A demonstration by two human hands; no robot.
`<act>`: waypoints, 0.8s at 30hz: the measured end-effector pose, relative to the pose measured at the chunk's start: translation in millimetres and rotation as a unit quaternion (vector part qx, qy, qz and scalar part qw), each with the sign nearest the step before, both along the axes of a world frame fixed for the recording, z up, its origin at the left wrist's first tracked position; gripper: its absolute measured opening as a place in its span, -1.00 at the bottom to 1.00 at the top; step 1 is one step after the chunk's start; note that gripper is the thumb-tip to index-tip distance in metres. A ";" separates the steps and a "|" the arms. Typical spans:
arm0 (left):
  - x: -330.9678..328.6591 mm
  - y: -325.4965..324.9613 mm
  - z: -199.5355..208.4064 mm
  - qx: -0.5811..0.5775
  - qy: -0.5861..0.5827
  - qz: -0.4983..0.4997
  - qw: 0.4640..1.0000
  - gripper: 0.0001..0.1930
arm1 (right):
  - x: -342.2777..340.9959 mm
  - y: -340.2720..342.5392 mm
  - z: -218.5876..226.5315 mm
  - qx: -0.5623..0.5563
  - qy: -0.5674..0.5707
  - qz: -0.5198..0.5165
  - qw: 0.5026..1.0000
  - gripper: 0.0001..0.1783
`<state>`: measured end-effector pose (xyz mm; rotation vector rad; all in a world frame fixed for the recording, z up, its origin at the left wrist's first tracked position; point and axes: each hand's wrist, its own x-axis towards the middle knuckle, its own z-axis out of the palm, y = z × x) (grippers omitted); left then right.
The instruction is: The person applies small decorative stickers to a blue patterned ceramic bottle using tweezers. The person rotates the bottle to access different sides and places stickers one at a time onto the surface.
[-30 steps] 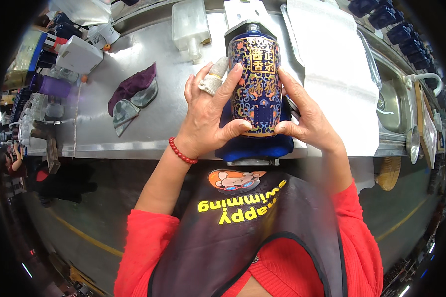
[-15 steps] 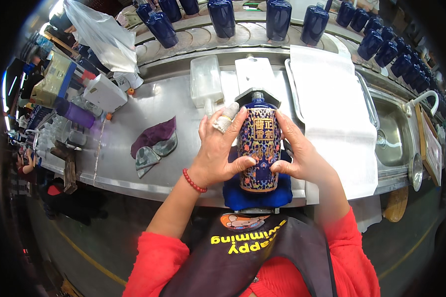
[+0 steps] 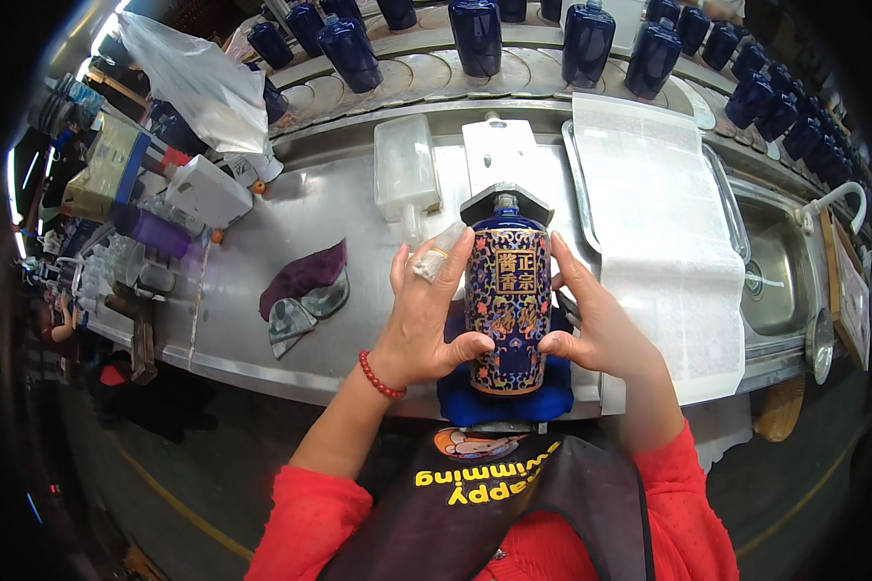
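A dark blue bottle (image 3: 510,324) with a colourful floral decoration and gold-framed lettering lies on its back, neck away from me. Under its lower end is a bright blue cloth pad (image 3: 460,399), while its neck lies at a dark angled rest (image 3: 528,198). My left hand (image 3: 421,315) is along the bottle's left side, thumb against the lower edge; one finger is wrapped in whitish material. On the opposite side, my right hand (image 3: 596,324) presses its fingers and thumb to the edge. The bottle is held between both hands.
Left on the steel table (image 3: 233,290) lie a purple and grey cloth (image 3: 305,290) and a clear plastic container (image 3: 405,174). White sheets (image 3: 659,242) cover a tray at right, beside a sink (image 3: 775,271). Behind, plain blue bottles (image 3: 477,39) stand on a curved conveyor (image 3: 407,82).
My thumbs have shifted apart, from the bottle's front toward its side edges. The decoration's upper edge looks smoother. Bottles on the conveyor have moved to the right.
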<state>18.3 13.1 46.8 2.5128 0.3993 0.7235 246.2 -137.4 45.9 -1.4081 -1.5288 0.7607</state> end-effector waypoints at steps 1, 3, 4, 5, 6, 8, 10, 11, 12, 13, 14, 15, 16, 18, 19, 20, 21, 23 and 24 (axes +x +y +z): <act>-0.2 -0.1 -0.5 0.000 0.005 0.002 1.000 0.12 | 0.3 -0.4 -0.9 0.006 0.002 -0.001 1.000 0.26; -0.4 -0.3 -1.3 0.000 0.016 0.003 1.000 0.09 | 1.1 -0.8 -2.9 0.017 0.005 -0.001 1.000 0.23; -0.1 -0.2 -1.6 0.003 0.022 0.004 1.000 0.08 | 1.8 -0.9 -3.6 0.020 -0.003 0.002 1.000 0.22; 0.3 0.1 -1.7 0.006 0.028 0.006 1.000 0.07 | 2.2 -0.6 -4.4 0.024 -0.011 0.004 1.000 0.21; 0.7 0.2 -1.4 0.008 0.039 0.010 0.999 0.06 | 2.5 -0.1 -4.9 0.028 -0.019 0.005 0.999 0.20; 1.5 0.3 -0.4 0.007 0.037 0.008 0.999 0.05 | 2.6 1.5 -5.9 0.030 -0.040 0.004 0.999 0.19; 2.4 0.1 0.5 0.009 0.037 0.011 0.999 0.05 | 2.3 3.1 -6.9 0.038 -0.046 0.007 0.998 0.17; 2.8 0.4 0.6 0.012 0.036 0.012 0.999 0.05 | 2.3 3.8 -7.5 0.045 -0.039 0.011 0.998 0.17; 3.1 0.3 0.6 0.013 0.027 0.012 0.999 0.05 | 2.6 4.2 -8.0 0.049 -0.034 0.013 0.998 0.16; 3.2 1.5 0.5 0.016 0.027 0.010 0.999 0.05 | 3.1 4.6 -8.6 0.055 -0.036 0.015 0.998 0.16; 3.4 2.6 -0.2 0.012 0.021 0.006 1.000 0.06 | 4.7 4.6 -9.0 0.054 -0.037 0.017 0.998 0.16; 4.0 2.9 -1.5 -0.001 0.020 0.001 1.000 0.06 | 5.8 4.4 -9.6 0.044 -0.032 0.019 0.998 0.16; 1.9 4.9 -2.0 0.000 0.030 -0.004 1.000 0.08 | 8.4 4.4 -9.9 0.048 -0.040 0.030 0.998 0.19; -0.7 11.6 -2.7 -0.002 0.038 -0.037 0.999 0.17 | 12.6 3.9 -10.4 0.035 -0.047 0.049 0.997 0.28; -1.8 14.6 -3.3 0.013 0.032 -0.053 0.998 0.21 | 14.5 3.3 -10.4 0.043 -0.069 0.056 0.995 0.32; -2.7 17.2 -3.3 0.009 0.043 -0.061 0.997 0.25 | 15.8 3.4 -10.6 0.035 -0.063 0.065 0.995 0.35; -4.0 19.3 -3.2 0.010 0.050 -0.069 0.996 0.28 | 16.4 3.0 -10.8 0.028 -0.055 0.070 0.996 0.37; -4.6 21.6 -3.0 0.024 0.060 -0.078 0.995 0.33 | 16.1 3.3 -11.1 0.019 -0.048 0.077 0.996 0.47; -4.2 22.7 -2.7 0.036 0.063 -0.079 0.994 0.34 | 15.4 3.6 -11.2 0.019 -0.048 0.077 0.996 0.49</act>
